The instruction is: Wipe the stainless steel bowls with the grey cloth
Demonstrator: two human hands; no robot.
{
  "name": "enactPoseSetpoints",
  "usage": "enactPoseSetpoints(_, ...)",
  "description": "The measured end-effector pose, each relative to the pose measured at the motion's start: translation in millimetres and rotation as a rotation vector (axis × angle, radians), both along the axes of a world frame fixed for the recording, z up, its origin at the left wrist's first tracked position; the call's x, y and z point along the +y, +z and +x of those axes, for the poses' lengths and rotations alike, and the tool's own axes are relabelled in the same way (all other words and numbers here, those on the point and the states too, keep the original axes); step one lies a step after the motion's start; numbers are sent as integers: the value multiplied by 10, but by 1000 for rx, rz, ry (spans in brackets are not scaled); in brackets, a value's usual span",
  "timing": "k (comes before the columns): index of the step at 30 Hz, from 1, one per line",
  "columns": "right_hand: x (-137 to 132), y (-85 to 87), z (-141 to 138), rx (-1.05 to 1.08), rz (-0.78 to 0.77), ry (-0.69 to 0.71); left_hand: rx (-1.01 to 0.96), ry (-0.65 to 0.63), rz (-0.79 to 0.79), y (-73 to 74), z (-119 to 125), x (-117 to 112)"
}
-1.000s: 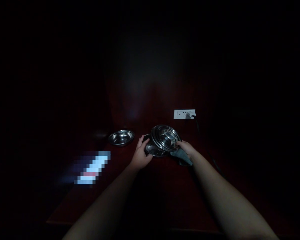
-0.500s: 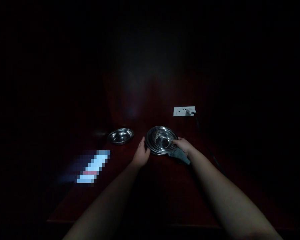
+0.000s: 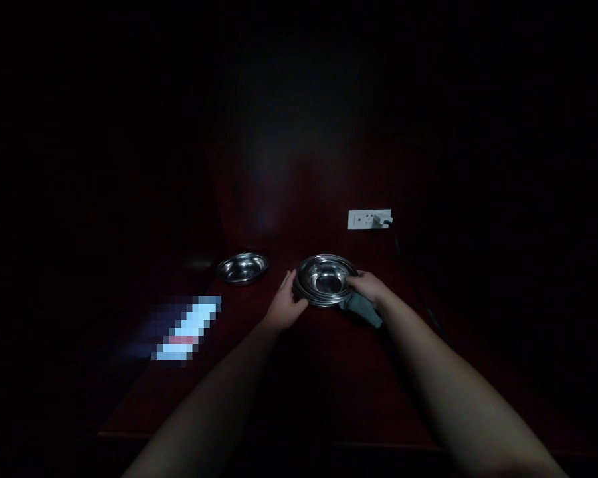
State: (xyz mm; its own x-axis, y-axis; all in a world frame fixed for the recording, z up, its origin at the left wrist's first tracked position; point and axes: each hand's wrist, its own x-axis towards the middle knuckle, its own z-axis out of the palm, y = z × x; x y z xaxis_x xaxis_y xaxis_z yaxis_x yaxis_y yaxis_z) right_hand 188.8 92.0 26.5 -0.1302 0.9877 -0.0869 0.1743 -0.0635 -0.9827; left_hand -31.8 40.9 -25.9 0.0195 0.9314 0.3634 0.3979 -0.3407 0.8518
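Note:
In a very dark room, a stack of shiny steel bowls [image 3: 325,280] rests on a dark red wooden table [image 3: 329,372]. My left hand [image 3: 285,305] curls against the stack's left rim. My right hand [image 3: 367,287] grips the right rim and also holds a grey cloth [image 3: 365,309] that hangs below the fingers. A single steel bowl [image 3: 242,267] sits apart to the left of the stack.
A white power strip [image 3: 369,218] with a plug and a dark cable lies behind the bowls at the right. A bright blurred patch [image 3: 187,328] lies on the table at the left. The table's near edge runs across the bottom.
The tilted upper bowl has come down flat onto the one under it, so the bowls now sit nested. Both hands stayed at the rims.

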Motion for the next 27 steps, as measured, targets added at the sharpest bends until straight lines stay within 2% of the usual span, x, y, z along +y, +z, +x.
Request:
enactPoseSetpoints(7,61,14,55,-214,110,-94,51,8,-9,14,22,-41)
enactPoseSetpoints(14,-21,105,89,-285,137,-50,108,29,-22,30,15,-46)
enactPoseSetpoints(18,-40,206,194,-348,132,-6,46,21,-35,47,22,-45)
enactPoseSetpoints(21,-23,238,317,-282,75,59,-27,-28,-70,61,17,-47)
enactPoseSetpoints(24,-22,190,456,-232,55,78,-32,-61,-90,63,-5,-50)
enactPoseSetpoints(27,-57,60,568,-269,72,87,-17,-70,-87,53,-17,-49)
